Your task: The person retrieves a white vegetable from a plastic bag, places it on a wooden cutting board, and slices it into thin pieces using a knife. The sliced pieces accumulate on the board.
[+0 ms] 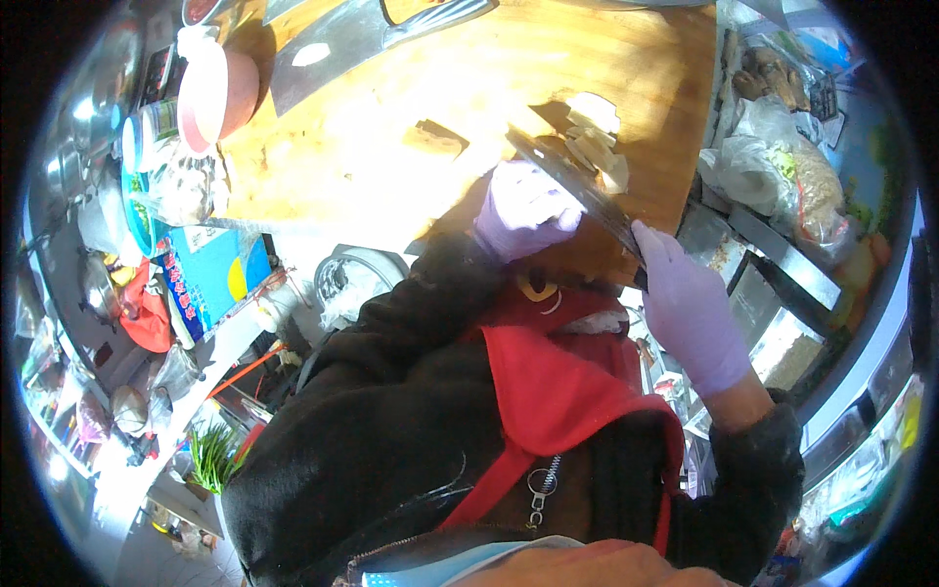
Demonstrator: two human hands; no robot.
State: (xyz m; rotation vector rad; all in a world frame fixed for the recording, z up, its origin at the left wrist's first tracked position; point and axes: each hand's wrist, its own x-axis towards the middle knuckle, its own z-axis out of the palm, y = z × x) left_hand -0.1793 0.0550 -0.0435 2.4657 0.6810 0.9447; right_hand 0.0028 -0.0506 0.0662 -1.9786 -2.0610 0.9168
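Observation:
My right hand (686, 312), in a pale purple glove, grips the handle end of a kitchen knife (576, 185). The blade appears nearly edge-on and slants up and left across the wooden cutting board (623, 55). My left hand (524, 213), gloved alike, rests curled close against the blade's left side. Strong glare and the hand itself hide what lies under its fingers. Pale cut slices (598, 150) of food lie on the board just right of the blade. A small flat piece (436, 139) lies to the left of my left hand.
A cleaver (330, 59) lies at the board's far left, near a pink container (227, 92). Beside the left edge are a plastic bag (183, 180) and a blue box (216, 275). A lined bucket (356, 282) stands below the board. Bagged food (810, 187) sits to the right.

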